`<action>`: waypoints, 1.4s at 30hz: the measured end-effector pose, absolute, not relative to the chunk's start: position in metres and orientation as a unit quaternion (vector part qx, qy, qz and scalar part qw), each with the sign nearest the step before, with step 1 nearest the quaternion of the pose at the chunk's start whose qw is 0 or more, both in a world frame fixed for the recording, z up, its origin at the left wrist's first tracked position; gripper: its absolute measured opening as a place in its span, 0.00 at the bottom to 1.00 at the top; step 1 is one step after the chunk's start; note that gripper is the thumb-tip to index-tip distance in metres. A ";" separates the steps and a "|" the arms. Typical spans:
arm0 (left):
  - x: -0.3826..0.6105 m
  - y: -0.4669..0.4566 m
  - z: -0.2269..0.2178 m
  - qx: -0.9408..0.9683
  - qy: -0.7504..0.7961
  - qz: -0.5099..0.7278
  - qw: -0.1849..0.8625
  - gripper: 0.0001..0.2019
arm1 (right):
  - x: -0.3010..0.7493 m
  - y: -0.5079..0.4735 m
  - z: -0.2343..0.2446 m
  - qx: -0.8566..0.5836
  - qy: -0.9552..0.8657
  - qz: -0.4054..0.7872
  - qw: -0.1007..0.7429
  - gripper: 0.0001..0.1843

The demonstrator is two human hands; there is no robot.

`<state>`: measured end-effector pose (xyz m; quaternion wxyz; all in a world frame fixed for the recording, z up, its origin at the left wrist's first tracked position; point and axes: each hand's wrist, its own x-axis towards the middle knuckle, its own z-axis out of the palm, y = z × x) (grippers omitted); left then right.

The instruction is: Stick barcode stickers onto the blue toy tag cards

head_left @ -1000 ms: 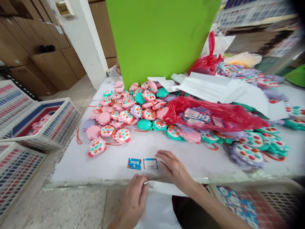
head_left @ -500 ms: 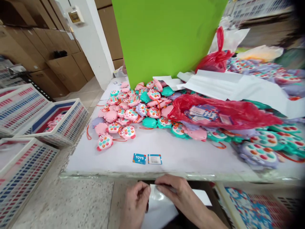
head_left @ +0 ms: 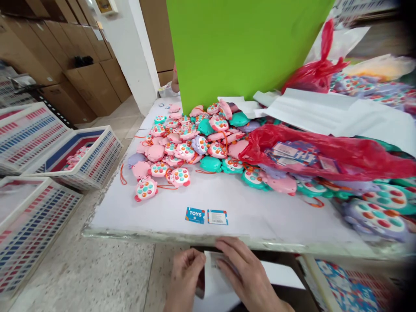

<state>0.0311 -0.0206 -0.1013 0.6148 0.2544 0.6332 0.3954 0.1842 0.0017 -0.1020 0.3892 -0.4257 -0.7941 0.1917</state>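
Note:
Below the table's front edge, my left hand (head_left: pixel 186 276) pinches the left edge of a glossy white sheet (head_left: pixel 212 284). My right hand (head_left: pixel 243 273) grips the sheet's upper right part, with bent fingers over it. Something dark and reddish shows behind the sheet beside my left fingertips, too hidden to name. Two small blue cards lie on the table in front of my hands: one card reading TOYS (head_left: pixel 195 215) and one card with a barcode (head_left: pixel 217 217). Another white piece (head_left: pixel 281 274) sticks out to the right of my right hand.
Many turtle-like pop toys (head_left: pixel 185 151) are piled on the white table (head_left: pixel 130 216). A red plastic bag (head_left: pixel 338 151) with cards lies over the pile. A green panel (head_left: pixel 240 52) stands behind. Crates (head_left: pixel 97 160) sit at left; a box of cards (head_left: pixel 351 286) is low right.
The view has shifted, so the table things sit a little differently. My right fingers have slid over the sheet and opened slightly from their pinch. My left hand keeps its pinch.

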 end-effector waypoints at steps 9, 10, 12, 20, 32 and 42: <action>0.024 -0.015 -0.115 0.234 0.619 0.397 0.636 0.21 | 0.179 0.005 -0.114 -0.411 -0.793 0.206 0.401 0.07; 0.022 -0.015 -0.116 0.240 0.622 0.393 0.633 0.21 | 0.178 0.004 -0.112 -0.409 -0.792 0.214 0.400 0.07; 0.015 -0.015 -0.116 0.294 0.629 0.381 0.611 0.20 | 0.176 0.005 -0.104 -0.413 -0.781 0.251 0.395 0.07; -0.025 0.008 -0.108 0.720 0.543 0.349 0.255 0.08 | 0.168 0.075 -0.090 -0.545 -0.663 0.392 0.331 0.07; -0.040 0.036 -0.133 0.854 0.416 0.292 0.112 0.08 | 0.137 0.101 -0.107 -0.551 -0.694 0.373 0.274 0.08; -0.041 0.035 -0.137 0.871 0.403 0.273 0.068 0.07 | 0.133 0.105 -0.111 -0.564 -0.709 0.350 0.239 0.07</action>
